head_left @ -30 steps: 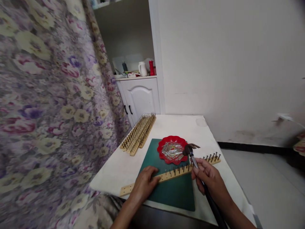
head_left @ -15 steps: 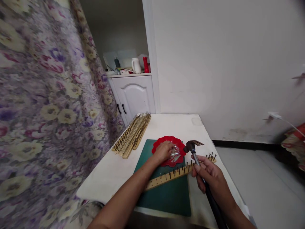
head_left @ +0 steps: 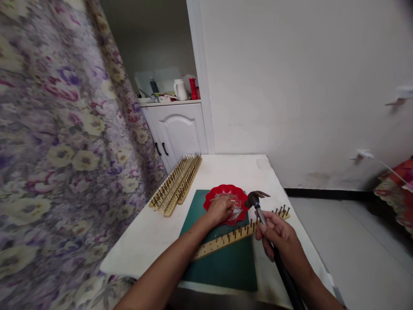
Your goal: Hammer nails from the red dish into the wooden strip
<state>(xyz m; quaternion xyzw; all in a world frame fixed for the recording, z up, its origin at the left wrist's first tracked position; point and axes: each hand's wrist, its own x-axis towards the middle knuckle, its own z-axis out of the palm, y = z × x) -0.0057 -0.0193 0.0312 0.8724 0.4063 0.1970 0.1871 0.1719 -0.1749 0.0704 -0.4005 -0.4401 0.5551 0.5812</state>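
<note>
My right hand (head_left: 279, 237) grips a claw hammer (head_left: 258, 204) by its shaft, head up, claw pointing right. My left hand (head_left: 221, 209) is over the red scalloped dish (head_left: 215, 193), fingers curled down among the loose silvery nails (head_left: 237, 211); what its fingertips hold is hidden. Below the dish a narrow wooden strip (head_left: 209, 247) lies slantwise across the green cutting mat (head_left: 222, 271). Dark nails (head_left: 237, 234) stand upright along the strip's middle and right part, while its left end shows bare holes. My right hand and the hammer cover part of the strip.
Several wooden strips full of upright nails (head_left: 177, 185) lie at the table's back left. The white table (head_left: 142, 241) borders a flowered curtain (head_left: 80, 172) on the left. A white cabinet (head_left: 177, 129) stands behind, with a white jug (head_left: 180, 89) on top.
My left hand has shifted slightly within the dish, its fingers curling lower into the nails. The hammer stays in my right hand in nearly the same pose. The whole view has shifted a little.
</note>
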